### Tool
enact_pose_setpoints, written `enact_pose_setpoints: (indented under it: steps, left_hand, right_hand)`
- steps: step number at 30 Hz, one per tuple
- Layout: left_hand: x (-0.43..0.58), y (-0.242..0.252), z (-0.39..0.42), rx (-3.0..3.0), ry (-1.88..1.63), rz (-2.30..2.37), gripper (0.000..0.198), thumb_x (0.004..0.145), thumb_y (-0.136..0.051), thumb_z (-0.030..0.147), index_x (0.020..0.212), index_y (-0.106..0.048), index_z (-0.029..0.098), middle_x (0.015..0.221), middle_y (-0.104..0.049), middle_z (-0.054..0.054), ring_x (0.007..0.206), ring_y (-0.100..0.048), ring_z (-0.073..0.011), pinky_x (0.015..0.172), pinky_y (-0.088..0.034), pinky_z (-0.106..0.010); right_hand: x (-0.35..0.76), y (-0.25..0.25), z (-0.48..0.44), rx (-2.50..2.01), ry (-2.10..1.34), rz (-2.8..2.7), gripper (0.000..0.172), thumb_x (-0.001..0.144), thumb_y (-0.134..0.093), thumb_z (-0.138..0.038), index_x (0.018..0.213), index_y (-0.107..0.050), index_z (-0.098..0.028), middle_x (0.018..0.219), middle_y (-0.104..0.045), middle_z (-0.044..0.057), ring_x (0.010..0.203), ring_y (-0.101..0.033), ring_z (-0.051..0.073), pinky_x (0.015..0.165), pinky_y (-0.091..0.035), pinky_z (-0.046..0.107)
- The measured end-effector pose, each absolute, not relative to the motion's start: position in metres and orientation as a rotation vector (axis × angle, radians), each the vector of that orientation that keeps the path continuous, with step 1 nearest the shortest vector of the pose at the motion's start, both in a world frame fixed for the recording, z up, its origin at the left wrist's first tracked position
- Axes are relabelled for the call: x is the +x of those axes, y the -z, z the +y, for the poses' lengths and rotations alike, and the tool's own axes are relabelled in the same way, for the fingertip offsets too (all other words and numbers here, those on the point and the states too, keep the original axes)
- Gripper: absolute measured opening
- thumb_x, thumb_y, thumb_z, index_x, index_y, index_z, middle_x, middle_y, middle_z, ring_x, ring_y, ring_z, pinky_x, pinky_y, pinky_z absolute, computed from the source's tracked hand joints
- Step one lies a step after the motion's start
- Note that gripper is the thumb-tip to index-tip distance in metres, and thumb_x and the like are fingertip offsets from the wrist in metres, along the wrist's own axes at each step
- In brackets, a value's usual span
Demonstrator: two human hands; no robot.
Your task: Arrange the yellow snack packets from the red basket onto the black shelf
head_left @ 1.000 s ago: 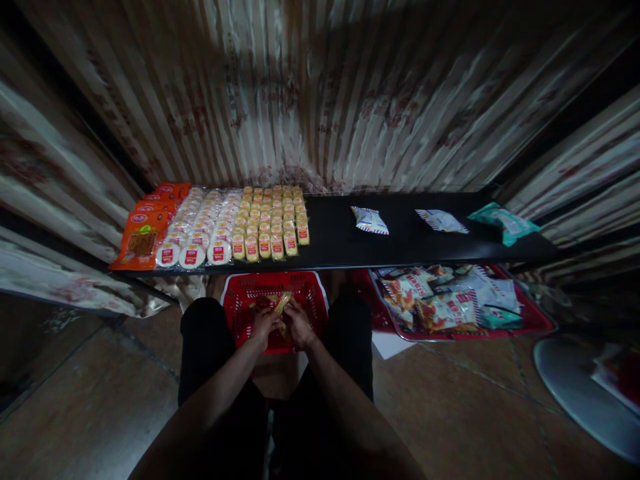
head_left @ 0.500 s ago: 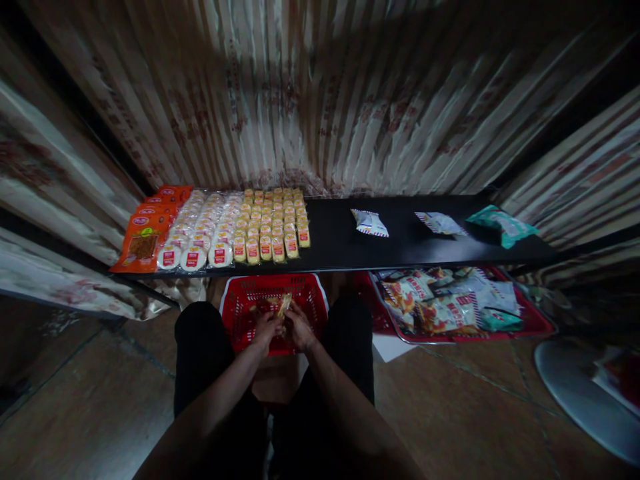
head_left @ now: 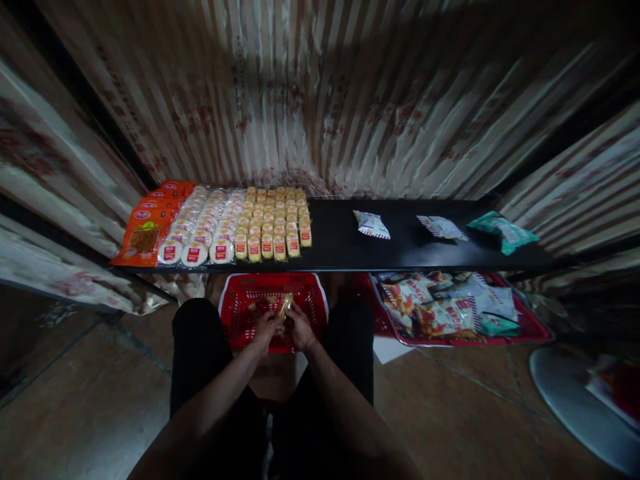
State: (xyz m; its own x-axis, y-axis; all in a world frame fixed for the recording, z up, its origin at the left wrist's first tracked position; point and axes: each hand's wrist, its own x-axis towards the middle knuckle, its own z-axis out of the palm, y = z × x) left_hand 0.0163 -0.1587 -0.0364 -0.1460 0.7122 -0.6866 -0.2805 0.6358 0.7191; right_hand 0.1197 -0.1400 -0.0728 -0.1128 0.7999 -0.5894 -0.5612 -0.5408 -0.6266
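Note:
Over a red basket (head_left: pixel 226 313) between my knees, my left hand (head_left: pixel 269 328) and my right hand (head_left: pixel 299 327) come close together. Both have their fingers closed on a small yellow wrapped snack (head_left: pixel 285 305), which is tilted with its upper end showing above the fingers. Its lower part is hidden by the hands. A few more yellowish pieces (head_left: pixel 254 309) lie in the basket, too dim to make out well. Above the basket, rows of similar yellow wrapped snacks (head_left: pixel 267 245) stand on a black shelf (head_left: pixel 334 247).
Left of the yellow rows are round white packaged snacks (head_left: pixel 195 253) and orange packets (head_left: pixel 143 233). Two white packets (head_left: pixel 371 224) and a green packet (head_left: pixel 505 230) lie farther right on the shelf. Below, a second red basket (head_left: pixel 537 331) holds several snack bags. A round grey seat (head_left: pixel 565 400) stands at right.
The yellow snack has turned slightly between my fingers and shows more clearly. My hands stay at nearly the same place over the basket. The view has shifted a little.

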Motion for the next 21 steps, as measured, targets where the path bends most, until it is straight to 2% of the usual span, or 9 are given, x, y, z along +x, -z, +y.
enact_pose_setpoints:
  steps: [6, 12, 21]
  left_hand:
    - [0.015, 0.031, -0.16, 0.391, -0.938, 1.474, 0.016, 0.072, -0.072, 0.013, 0.086, -0.063, 0.015, 0.062, -0.064, 0.002, 0.052, -0.059, -0.0082, 0.056, -0.048, -0.019]
    - [0.017, 0.032, -0.162, 0.418, -0.917, 1.478, 0.02, 0.071, -0.076, 0.018, 0.086, -0.063, 0.015, 0.065, -0.066, 0.001, 0.054, -0.06, -0.0078, 0.056, -0.048, -0.018]
    - [0.015, 0.036, -0.158, 0.496, -0.927, 1.487, 0.018, 0.071, -0.074, 0.014, 0.086, -0.064, 0.016, 0.068, -0.066, 0.001, 0.057, -0.06, -0.0092, 0.057, -0.047, -0.019]
  right_hand:
    - [0.12, 0.068, -0.142, -1.172, -1.788, -0.355, 0.042, 0.054, -0.075, -0.03, 0.094, -0.061, -0.023, 0.073, -0.069, -0.002, 0.06, -0.062, 0.013, 0.054, -0.047, 0.023]
    - [0.121, 0.062, -0.143, -1.181, -1.78, -0.359, 0.044, 0.051, -0.074, -0.03, 0.092, -0.062, -0.023, 0.069, -0.068, -0.003, 0.058, -0.06, 0.013, 0.053, -0.045, 0.023]
    - [0.124, 0.063, -0.144, -1.105, -1.805, -0.412, 0.038, 0.057, -0.072, -0.032, 0.093, -0.062, -0.024, 0.071, -0.067, -0.003, 0.058, -0.059, 0.012, 0.052, -0.043, 0.022]
